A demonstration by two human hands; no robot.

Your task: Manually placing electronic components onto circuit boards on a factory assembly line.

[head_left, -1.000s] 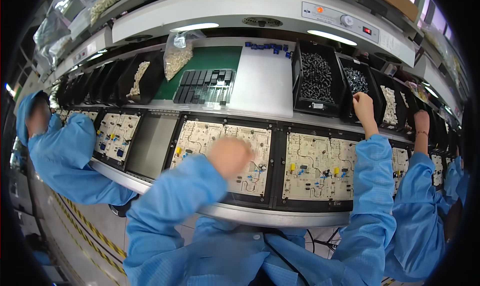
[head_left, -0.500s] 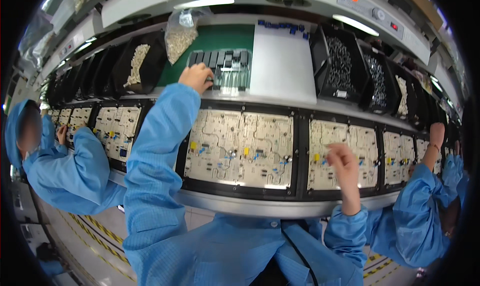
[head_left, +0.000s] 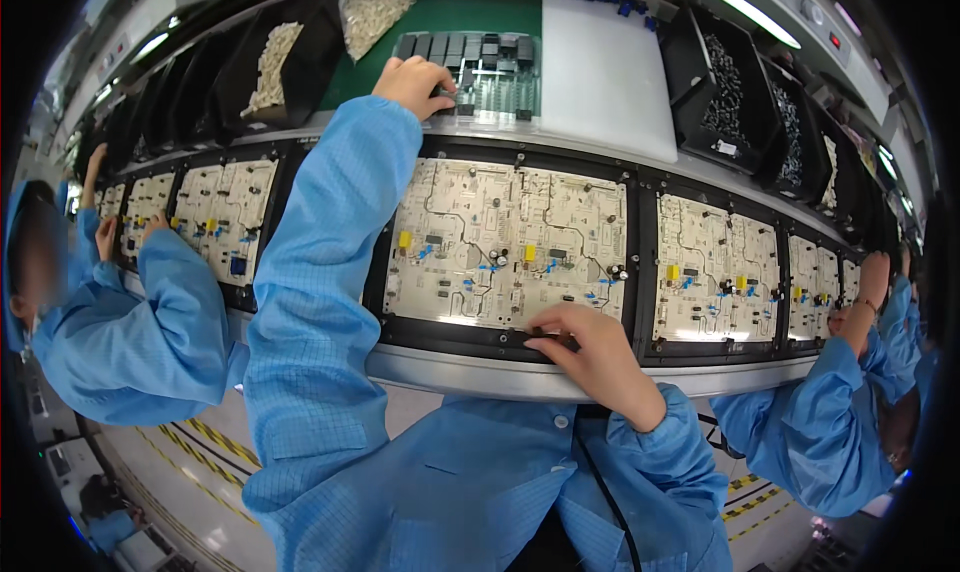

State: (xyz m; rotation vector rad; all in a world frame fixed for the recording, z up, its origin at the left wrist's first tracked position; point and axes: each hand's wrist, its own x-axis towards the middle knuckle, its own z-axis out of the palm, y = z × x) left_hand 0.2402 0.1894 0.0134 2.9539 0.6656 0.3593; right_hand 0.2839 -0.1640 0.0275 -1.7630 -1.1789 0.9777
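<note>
The left hand is stretched far forward, fingers curled down onto the near-left corner of a pale partitioned tray of small black block-shaped components. The fingertips are hidden among the blocks, so whether they have pinched one cannot be told; the hand is narrow, bunched, touching the tray's contents. The tray's long axis runs left to right, and the rest of its rows lie to the right of the fingers.

The right hand sits much closer to the body, fingers laid flat and nearly closed on the black frame edge below a cream printed circuit board with yellow and blue parts. It holds nothing that can be seen. The board lies between the two hands: just beyond the right hand, well short of the left, whose blue sleeve crosses the board's left margin.

Left of the tray stands a clear bag of pale parts and a black bin of white pieces. Right of the tray, black bins of dark parts. Co-workers in blue coats work on either side.
</note>
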